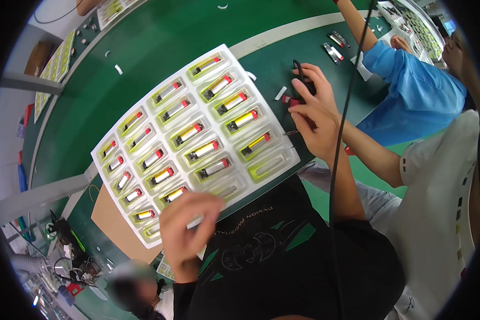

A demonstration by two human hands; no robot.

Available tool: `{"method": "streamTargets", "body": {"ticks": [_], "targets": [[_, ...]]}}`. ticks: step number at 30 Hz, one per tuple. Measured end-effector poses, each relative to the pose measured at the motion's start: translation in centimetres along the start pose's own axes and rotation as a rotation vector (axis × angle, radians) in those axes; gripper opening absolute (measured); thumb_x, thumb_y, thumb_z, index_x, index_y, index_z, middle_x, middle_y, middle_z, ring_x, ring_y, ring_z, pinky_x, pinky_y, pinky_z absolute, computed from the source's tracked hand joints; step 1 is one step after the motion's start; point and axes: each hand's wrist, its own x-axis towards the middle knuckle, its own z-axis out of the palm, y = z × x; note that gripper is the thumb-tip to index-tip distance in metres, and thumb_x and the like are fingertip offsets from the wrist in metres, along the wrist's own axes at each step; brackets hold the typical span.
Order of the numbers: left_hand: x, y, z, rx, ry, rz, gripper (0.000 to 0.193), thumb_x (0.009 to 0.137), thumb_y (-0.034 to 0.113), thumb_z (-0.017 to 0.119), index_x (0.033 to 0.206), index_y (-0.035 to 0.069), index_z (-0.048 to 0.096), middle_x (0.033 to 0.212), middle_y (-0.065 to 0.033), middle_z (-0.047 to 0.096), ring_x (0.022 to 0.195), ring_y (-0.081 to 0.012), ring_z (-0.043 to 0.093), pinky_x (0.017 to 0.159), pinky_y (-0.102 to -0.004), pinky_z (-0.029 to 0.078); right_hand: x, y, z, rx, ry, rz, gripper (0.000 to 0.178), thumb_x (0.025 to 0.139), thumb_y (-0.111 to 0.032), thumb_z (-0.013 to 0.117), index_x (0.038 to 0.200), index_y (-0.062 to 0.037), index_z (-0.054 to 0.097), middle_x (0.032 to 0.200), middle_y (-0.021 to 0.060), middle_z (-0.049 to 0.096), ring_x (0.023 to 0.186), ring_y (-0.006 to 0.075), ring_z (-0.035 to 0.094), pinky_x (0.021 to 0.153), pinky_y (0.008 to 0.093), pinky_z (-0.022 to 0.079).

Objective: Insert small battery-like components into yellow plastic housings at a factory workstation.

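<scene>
White plastic forms the tray (233, 63), which lies at an angle across the green table (269, 60) in front of you; its pockets hold slim red-ended battery cells (242, 121). Your left hand (189, 229) is over the tray's near edge, its fingers curled but too blurred to tell whether they hold anything. Your right hand (320, 133) is just beyond the right edge, fingers bent and narrow; you cannot tell what they grip. A co-worker's hand (322, 92) overlaps it, near a black loop (296, 68).
</scene>
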Motion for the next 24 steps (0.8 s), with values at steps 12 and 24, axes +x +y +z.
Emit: {"method": "streamTargets", "body": {"ticks": [12,24], "targets": [[-2.7,9.6,-0.9,0.524,0.234,0.389,0.021,0.073,0.004,0.061,0.093,0.009,0.055,0.084,-0.0129,0.062,0.064,-0.0250,0.062,0.046,-0.0289,0.045,-2.3,-1.4,1.5,-0.123,-0.153,0.395,0.015,0.088,-0.003,0.059,0.100,-0.0023,0.067,0.075,0.0096,0.057,0.059,0.0183,0.054,0.056,0.0307,0.043],[-14.6,-1.9,-1.6,-0.020,-0.173,-0.864,0.021,0.080,-0.002,0.054,0.098,0.000,0.066,0.093,-0.0120,0.067,0.077,-0.0218,0.066,0.064,-0.0283,0.051,-2.6,1.7,-2.4,0.061,-0.576,0.188,0.027,0.065,-0.018,0.075,0.089,-0.0073,0.070,0.083,0.0080,0.063,0.085,0.0293,0.058,0.082,0.0391,0.045]]}}
